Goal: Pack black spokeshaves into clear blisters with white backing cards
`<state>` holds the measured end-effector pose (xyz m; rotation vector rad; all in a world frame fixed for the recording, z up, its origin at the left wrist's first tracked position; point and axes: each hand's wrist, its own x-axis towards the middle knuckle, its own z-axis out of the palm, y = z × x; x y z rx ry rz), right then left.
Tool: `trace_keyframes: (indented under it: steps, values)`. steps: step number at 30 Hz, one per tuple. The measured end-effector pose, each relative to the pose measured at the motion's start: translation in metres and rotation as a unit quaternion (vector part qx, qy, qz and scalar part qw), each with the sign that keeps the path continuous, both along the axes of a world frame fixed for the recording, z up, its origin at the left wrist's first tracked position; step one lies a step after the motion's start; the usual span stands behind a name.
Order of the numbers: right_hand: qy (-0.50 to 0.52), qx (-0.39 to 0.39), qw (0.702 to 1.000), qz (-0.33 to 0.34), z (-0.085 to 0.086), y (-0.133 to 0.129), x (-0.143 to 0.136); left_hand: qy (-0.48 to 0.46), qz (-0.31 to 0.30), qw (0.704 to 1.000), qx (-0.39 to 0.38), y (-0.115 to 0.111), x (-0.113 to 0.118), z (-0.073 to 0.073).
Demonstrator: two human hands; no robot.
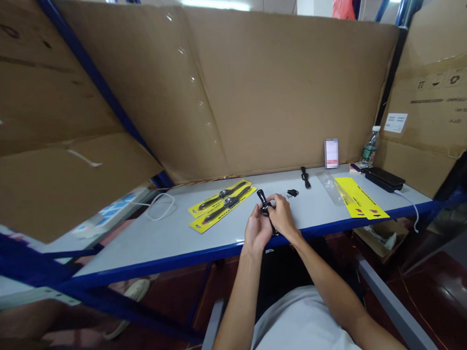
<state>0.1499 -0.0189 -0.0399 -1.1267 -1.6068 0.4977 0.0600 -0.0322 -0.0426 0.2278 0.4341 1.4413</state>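
Observation:
Near the table's front edge I hold a black spokeshave (pixel 261 195) upright, one handle pointing up and the other down. My left hand (pixel 257 229) is closed around its middle from the left. From the right, the fingers of my right hand (pixel 281 215) are closed on the same middle part; what the fingertips pinch there is hidden. Small black and metal parts (pixel 293 193) lie just beyond my right hand. Farther back rests another black spokeshave body (pixel 305 177). To the left are two spokeshaves on yellow cards (pixel 222 205), seemingly packaged.
Yellow cards (pixel 357 198) and a clear plastic blister (pixel 331 188) lie at the right. Behind them are a phone (pixel 331 153), a water bottle (pixel 369 149) and a black case (pixel 384 179) with a white cable. Cardboard walls (pixel 284 91) enclose the table (pixel 144 249).

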Motion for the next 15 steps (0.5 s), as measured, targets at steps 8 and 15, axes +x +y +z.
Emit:
trace_keyframes:
  steps: [8, 15]
  values:
    - [-0.006, 0.039, 0.999, 0.030, -0.0014, 0.0025, 0.0022, -0.004, 0.007, 1.000, -0.004, 0.0001, 0.0030, 0.0006]
    - [0.028, 0.053, 0.998, 0.001, -0.0007, 0.0015, 0.0058, -0.001, 0.016, 1.000, 0.015, -0.0003, 0.0063, 0.0023]
